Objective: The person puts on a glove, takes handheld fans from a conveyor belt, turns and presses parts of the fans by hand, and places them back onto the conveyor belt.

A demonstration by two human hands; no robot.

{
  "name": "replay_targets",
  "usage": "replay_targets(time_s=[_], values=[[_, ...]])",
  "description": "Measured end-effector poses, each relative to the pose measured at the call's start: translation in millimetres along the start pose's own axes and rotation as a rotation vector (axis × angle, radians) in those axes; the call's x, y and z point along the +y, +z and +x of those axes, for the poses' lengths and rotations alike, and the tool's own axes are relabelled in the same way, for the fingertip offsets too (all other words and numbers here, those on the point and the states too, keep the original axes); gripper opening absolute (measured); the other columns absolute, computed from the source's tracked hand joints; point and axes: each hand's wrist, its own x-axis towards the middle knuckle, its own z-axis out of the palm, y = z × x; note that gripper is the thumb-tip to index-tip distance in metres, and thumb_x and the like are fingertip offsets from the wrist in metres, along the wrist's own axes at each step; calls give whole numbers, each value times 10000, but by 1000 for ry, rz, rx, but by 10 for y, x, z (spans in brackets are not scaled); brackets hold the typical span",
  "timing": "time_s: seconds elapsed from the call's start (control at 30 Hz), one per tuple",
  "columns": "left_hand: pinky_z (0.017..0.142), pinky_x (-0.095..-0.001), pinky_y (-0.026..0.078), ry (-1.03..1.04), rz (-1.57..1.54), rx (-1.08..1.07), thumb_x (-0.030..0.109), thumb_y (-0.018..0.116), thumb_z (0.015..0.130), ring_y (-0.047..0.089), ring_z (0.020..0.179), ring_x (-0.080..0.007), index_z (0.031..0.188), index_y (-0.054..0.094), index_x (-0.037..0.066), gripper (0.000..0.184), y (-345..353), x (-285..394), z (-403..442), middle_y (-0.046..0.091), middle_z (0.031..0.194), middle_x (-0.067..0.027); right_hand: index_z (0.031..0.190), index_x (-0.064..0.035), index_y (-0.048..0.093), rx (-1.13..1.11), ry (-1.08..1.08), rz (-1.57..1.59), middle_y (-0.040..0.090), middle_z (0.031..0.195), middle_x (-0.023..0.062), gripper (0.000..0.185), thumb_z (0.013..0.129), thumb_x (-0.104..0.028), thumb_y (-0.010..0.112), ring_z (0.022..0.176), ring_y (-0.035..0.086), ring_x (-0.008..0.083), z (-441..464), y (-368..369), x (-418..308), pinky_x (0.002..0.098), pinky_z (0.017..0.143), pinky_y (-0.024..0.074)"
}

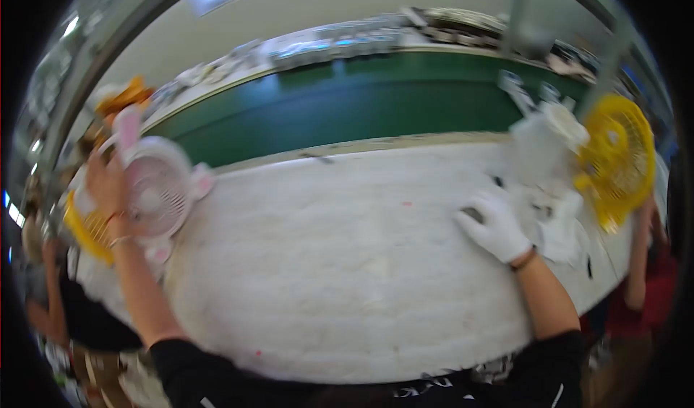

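At the left edge of the white table, my bare left hand [108, 184] lies against a white and pink fan guard [155, 191] with ear-like parts; its fingers are blurred, and whether they grip the guard is unclear. A yellow guard [88, 227] shows below that hand. My right hand [495, 227], in a white glove, is over the right part of the table, its fingers curved around a small dark spot too blurred to make out. White parts [546, 144] stand just beyond it, beside a yellow fan guard [618, 155].
A green conveyor belt [361, 101] runs behind the white table [347, 263]. Beyond it a shelf [253, 65] carries rows of wrapped parts. Orange items [126, 99] lie at the back left. Co-workers are partly visible at both sides, one in a red top [650, 299].
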Motion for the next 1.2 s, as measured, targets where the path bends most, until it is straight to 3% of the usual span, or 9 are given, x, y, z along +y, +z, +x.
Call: replay_targets(time_s=[0.03,0.1,0.2,0.27,0.4,0.6,0.9,1.0,1.2], values=[[751,-411,507,103,72,63,498,476,901,604,886,-309,1166,520,34,536,7,-34,19,611,1043,-165,812,-60,625,-18,44,35,586,758,100,94,776,-136,665,676,564,278,13,-6,-50,350,606,449],[1053,-442,284,-170,-7,-469,380,453,932,365,1289,-340,1371,374,41,560,-439,201,134,374,1401,-203,812,-63,624,-42,110,69,570,732,77,81,770,-115,669,624,539,232,24,20,-87,324,569,427],[1049,-443,281,-15,-115,-148,379,510,900,356,1285,-351,1369,369,42,595,-378,206,-175,375,1397,-188,810,-63,622,-42,134,74,547,704,52,72,768,-100,668,578,497,179,41,1,-92,294,540,399],[1050,-456,272,60,-273,-272,333,581,859,335,1291,-365,1368,365,43,624,-517,239,-451,363,1403,-181,810,-61,621,-19,135,91,532,690,42,70,771,-98,665,565,473,156,23,46,-61,282,534,386],[1019,-455,314,178,-493,-488,273,653,801,386,1241,-368,1335,401,37,636,-1214,511,-859,398,1363,-197,808,-58,619,-24,133,71,535,693,46,64,774,-94,660,580,479,162,42,47,-75,285,546,386],[902,-394,437,283,-779,-1097,261,647,808,531,1079,-349,1153,553,24,429,-1952,631,-1087,568,1166,-183,805,-65,622,-16,69,29,543,696,56,73,782,-124,657,596,501,190,29,19,-79,310,561,399],[772,-360,486,443,-1208,-1092,184,643,818,619,886,-288,982,642,30,225,-2644,1257,-748,656,970,-128,809,-94,624,-50,94,41,550,697,51,80,794,-168,650,626,539,220,-3,-18,-25,324,569,421],[734,-320,482,68,-1377,-1149,114,616,830,625,803,-256,895,661,18,125,-2625,1583,-894,662,894,-135,810,-100,621,-46,92,64,564,709,50,91,798,-186,647,645,556,223,-18,-9,-9,325,576,432],[709,-284,460,-52,-1571,-1160,77,571,852,611,748,-204,845,652,-17,124,-2462,1594,-1118,657,805,-109,812,-100,624,-69,109,52,594,740,50,115,805,-214,642,680,582,223,-6,-9,50,329,597,453]])
